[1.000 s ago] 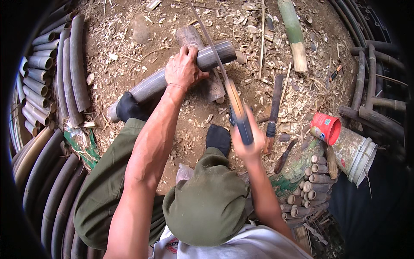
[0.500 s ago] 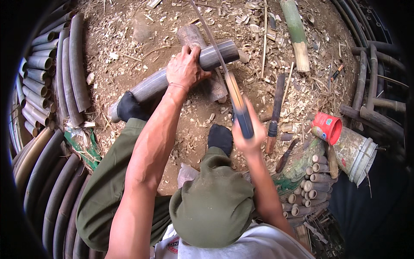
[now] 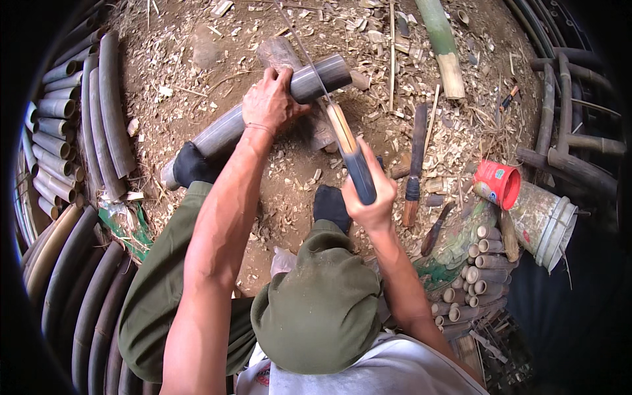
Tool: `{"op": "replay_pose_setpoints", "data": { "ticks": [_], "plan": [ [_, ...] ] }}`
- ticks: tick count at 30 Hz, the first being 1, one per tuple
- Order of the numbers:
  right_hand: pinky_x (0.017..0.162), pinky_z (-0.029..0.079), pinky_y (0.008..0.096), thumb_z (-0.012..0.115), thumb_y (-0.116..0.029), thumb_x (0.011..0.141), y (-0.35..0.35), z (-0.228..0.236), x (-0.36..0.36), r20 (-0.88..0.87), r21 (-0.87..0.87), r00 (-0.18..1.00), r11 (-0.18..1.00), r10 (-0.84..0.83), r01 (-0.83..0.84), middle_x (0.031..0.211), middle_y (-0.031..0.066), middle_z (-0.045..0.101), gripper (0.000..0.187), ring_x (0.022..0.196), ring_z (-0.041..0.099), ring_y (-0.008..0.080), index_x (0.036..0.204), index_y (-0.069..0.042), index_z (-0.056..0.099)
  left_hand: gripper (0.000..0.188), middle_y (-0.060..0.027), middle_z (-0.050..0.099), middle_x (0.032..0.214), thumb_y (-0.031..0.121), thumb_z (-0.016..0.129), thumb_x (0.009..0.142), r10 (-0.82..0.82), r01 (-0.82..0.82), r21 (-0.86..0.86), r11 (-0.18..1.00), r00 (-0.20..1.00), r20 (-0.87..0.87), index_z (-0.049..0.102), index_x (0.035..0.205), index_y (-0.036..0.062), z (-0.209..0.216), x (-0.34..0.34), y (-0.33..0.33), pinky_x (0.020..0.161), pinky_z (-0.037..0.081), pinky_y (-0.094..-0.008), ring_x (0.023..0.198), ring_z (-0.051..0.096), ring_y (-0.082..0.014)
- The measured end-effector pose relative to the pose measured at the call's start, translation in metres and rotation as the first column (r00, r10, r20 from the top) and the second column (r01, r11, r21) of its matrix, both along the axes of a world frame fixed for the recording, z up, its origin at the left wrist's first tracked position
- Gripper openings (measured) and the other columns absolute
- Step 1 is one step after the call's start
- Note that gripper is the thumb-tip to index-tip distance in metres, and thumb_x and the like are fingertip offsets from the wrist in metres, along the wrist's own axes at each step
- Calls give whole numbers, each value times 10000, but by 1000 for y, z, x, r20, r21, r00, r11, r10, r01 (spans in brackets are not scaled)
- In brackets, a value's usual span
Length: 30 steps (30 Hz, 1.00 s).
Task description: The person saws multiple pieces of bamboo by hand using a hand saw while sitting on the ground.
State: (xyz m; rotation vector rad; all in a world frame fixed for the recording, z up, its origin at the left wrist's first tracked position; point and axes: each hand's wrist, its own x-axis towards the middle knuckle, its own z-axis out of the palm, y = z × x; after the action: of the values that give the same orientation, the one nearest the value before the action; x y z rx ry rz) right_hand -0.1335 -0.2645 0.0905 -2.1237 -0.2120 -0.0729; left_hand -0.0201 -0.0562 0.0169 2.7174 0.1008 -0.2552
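One bamboo pole (image 3: 224, 128) lies beneath the left hand (image 3: 270, 102).

Red tub (image 3: 488, 182) w/ sm. label (image 3: 499, 175), shirt (image 3: 329, 382) w/ red print (image 3: 263, 377); no legible txt.

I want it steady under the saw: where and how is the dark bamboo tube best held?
Probably from above, with the left hand, on the dark bamboo tube left of the saw: the round barrel crosses the log there, top side exposed, so fingers can curl over it.
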Motion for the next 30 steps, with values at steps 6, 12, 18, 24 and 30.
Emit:
{"op": "replay_pose_setpoints", "data": {
  "ticks": [6,12,18,24,30],
  "plan": [
    [584,549,330,645,1,734,-70,59,-130,-149,-230,986,967,80,-113,807,204,698,610,609,686,238,1318,114,509,689,-139,565,1178,468,830,659,4,-3,56,998,1000,-26,540,1213,180,2,-7,23,794,552,-472,985,652,-378],
    [539,515,328,645,-6,749,-28,8,-55,-103,-98,995,995,-3,-7,769,158,684,584,554,638,193,1320,61,538,727,-135,566,1160,473,842,639,4,-4,35,999,1000,0,542,1229,171,-4,-3,6,800,553,-468,998,652,-367],
    [564,519,314,637,27,762,-26,37,-63,-169,-98,985,995,-18,1,855,144,699,610,597,647,150,1360,35,519,709,-141,558,1184,501,815,666,-16,17,25,1000,1000,-26,540,1231,173,3,1,18,817,553,-475,997,654,-370],
    [572,539,325,599,41,746,-56,27,-99,-15,-302,999,953,36,-38,824,152,708,546,588,675,191,1287,95,555,687,-140,571,1173,447,823,667,-14,14,28,1000,1000,-8,542,1228,166,5,-3,18,791,548,-481,1004,651,-386],
    [576,529,348,635,3,725,20,-14,16,36,91,999,996,-8,5,856,206,680,637,602,673,288,1350,27,517,773,-189,556,1201,500,834,653,-55,54,-38,998,998,-21,516,1258,140,1,3,18,826,540,-482,1019,633,-408]
  ]
}}
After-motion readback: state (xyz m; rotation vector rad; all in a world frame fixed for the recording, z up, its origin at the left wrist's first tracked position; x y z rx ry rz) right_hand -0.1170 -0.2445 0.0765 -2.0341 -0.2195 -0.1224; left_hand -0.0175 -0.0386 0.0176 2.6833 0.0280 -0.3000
